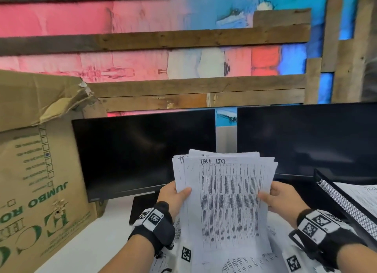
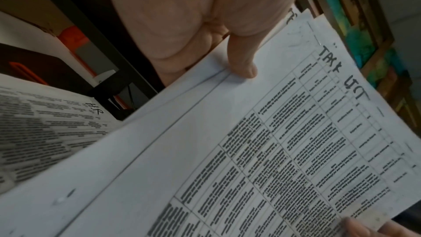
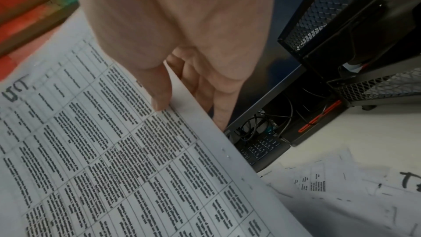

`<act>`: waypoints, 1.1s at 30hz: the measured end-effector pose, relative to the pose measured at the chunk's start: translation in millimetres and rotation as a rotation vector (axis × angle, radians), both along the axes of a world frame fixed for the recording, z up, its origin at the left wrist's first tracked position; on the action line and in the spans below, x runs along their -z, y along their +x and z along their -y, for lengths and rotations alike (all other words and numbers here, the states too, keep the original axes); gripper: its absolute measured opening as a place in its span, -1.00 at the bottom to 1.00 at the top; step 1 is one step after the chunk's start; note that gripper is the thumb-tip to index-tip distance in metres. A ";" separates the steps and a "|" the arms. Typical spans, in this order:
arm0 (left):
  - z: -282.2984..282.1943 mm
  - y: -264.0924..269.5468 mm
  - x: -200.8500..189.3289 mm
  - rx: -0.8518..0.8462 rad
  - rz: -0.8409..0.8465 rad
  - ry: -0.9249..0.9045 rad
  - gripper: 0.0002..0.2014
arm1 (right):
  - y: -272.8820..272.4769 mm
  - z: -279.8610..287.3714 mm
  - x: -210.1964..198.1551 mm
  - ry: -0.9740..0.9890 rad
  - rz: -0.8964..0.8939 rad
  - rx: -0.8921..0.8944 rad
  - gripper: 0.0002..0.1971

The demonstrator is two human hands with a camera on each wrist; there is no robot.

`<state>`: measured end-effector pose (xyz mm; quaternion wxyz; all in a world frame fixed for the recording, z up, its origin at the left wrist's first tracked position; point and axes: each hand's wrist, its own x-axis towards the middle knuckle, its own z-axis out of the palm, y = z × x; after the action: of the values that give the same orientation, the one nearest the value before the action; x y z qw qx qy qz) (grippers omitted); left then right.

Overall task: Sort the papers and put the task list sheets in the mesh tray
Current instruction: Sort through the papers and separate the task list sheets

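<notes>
Behind the desk, a wall of rough wooden planks point(image 1: 183, 40) runs across panels painted pink, white and blue. Two black monitors stand side by side with dark screens: the left monitor point(image 1: 142, 154) and the right monitor point(image 1: 306, 140). A worn brown cardboard box with green print point(image 1: 36, 170) stands at the left end of the white desk surface point(image 1: 98, 236), touching the left monitor's edge in the head view.

I hold a stack of white printed sheets headed "TASK LIST" in handwriting point(image 1: 226, 195) upright in front of the gap between the monitors. My left hand point(image 1: 173, 197) grips the stack's left edge, thumb on the front sheet and fingers behind. My right hand point(image 1: 281, 199) grips the right edge the same way; the right wrist view shows the thumb pressed on the printed table and the fingers curled behind the paper.

Loose printed papers point(image 1: 255, 264) lie spread on the desk below the stack. The left wrist view shows one sheet marked "H.R" point(image 2: 56, 123) lying flat beside the held stack.

At the right end of the desk sits a black wire-mesh tray point(image 1: 344, 203). A white sheet point(image 1: 363, 193) already lies in it. The right wrist view shows a black keyboard point(image 3: 262, 149) and cables under the right monitor.
</notes>
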<state>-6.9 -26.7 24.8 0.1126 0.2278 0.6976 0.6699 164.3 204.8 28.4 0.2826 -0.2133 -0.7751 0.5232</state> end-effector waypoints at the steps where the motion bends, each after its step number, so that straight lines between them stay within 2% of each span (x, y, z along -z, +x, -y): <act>1: -1.0 1.5 0.9 0.004 0.000 -0.013 -0.78 | 0.3 -0.2 1.8 0.005 0.027 -0.007 -0.80; 5: -6.3 7.5 -1.3 0.011 -0.066 -0.070 -0.79 | 3.5 2.9 1.4 0.048 0.015 -0.002 -0.77; 12: -18.2 17.2 -27.3 -0.100 -0.109 0.139 -0.83 | 3.9 -4.9 -18.0 -0.023 -0.188 0.095 -0.79; 14: -20.8 21.8 -26.9 -0.059 -0.086 0.120 -0.83 | 7.1 -6.3 -14.1 -0.021 -0.151 0.081 -0.79; 17: -26.5 30.0 -10.8 0.041 -0.100 -0.055 -0.76 | 10.6 -6.1 3.6 0.080 0.036 0.036 -0.81; 20: -30.1 34.5 6.9 0.047 -0.068 -0.143 -0.75 | 11.7 -3.4 17.4 0.117 0.145 0.033 -0.77; 26: -32.9 31.7 -2.2 -0.035 -0.105 -0.076 -0.81 | 15.9 6.1 3.5 0.153 0.142 0.006 -0.77; 29: -40.6 33.0 -11.8 -0.016 -0.099 -0.046 -0.84 | 22.6 0.6 -3.6 0.187 0.088 0.106 -0.79; 33: -62.1 45.4 -14.6 0.050 -0.088 -0.026 -0.77 | 43.3 -11.2 -16.4 0.239 0.062 0.251 -0.85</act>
<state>38.6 35.4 39.4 0.1014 0.2731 0.7045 0.6471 207.6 216.0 44.8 0.3450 -0.2894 -0.8074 0.3812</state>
